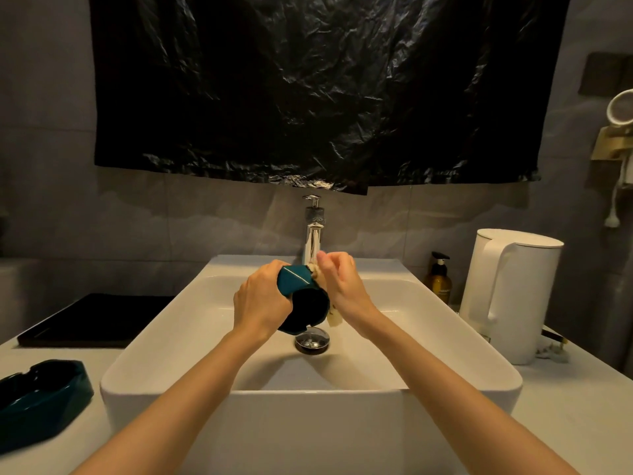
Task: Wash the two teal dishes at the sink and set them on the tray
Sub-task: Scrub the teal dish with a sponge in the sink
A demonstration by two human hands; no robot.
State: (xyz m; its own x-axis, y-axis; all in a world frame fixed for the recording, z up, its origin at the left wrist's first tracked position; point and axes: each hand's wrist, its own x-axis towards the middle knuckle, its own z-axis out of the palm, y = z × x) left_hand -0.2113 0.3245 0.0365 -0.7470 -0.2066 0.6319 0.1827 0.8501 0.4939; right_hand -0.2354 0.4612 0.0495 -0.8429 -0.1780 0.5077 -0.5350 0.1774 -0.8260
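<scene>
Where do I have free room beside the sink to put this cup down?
The black tray, behind the teal dish and left of the sink, looks bare. The counter in front of the kettle is also free. Crowded: the right back corner, with kettle and soap bottle.

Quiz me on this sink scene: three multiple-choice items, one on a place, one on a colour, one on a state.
1. Relative to the sink, the shallow teal dish lies: A inside it; B on the counter to its left; C on its right.
2. The kettle is: A white; B black; C teal.
3. The left hand: A grips the teal cup; B lies flat on the counter; C turns the tap.

Answers:
1. B, the dish sits on the counter beside the sink's left wall.
2. A, its body and handle are white.
3. A, its fingers wrap the cup over the basin, while the right hand holds a pale cloth to it.
</scene>
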